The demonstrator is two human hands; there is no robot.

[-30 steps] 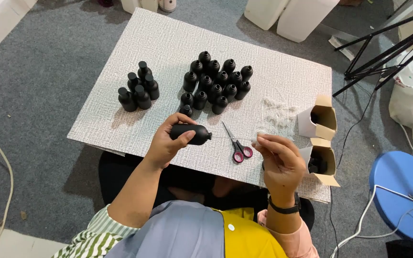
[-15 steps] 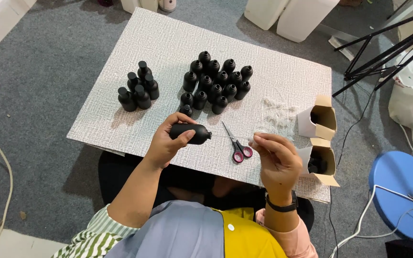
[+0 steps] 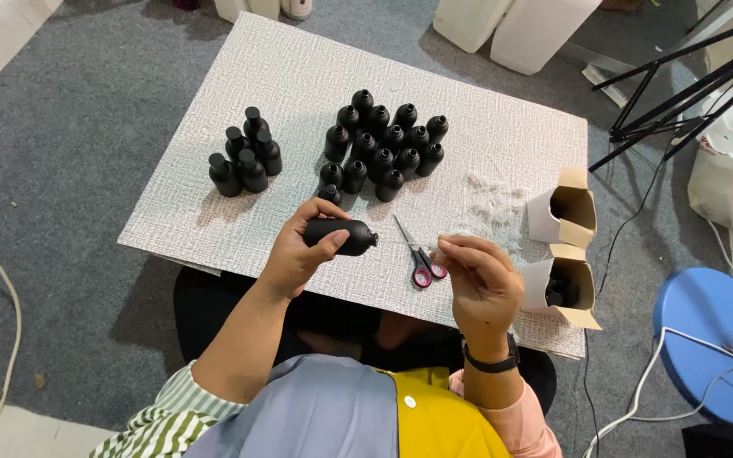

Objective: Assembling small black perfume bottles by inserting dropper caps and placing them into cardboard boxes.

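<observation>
We see two groups of black bottles standing on the white textured board [image 3: 214, 102]. The small group of capped bottles [image 3: 245, 159] at ten o'clock from our hands numbers about five; the larger cluster of uncapped bottles [image 3: 381, 146] at twelve o'clock holds well over a dozen. We judge the work to be early — a few bottles finished, most still open-necked and waiting.

Our left hand [image 3: 299, 254] is closed around one black bottle [image 3: 341, 237], lying on its side with its neck pointing toward three o'clock. Our right hand [image 3: 478, 280] sits at three o'clock from that neck, fingers pinched together on something too small to make out; we cannot tell what it is. Hand and bottle neck are apart, with the pink-handled scissors [image 3: 417, 259] lying on the board between and just below them.

A scatter of small clear pieces [image 3: 494, 203] lies at one o'clock from the right hand, and two open cardboard boxes [image 3: 566, 246] stand at three o'clock — the nearer one just beside the right wrist.
</observation>
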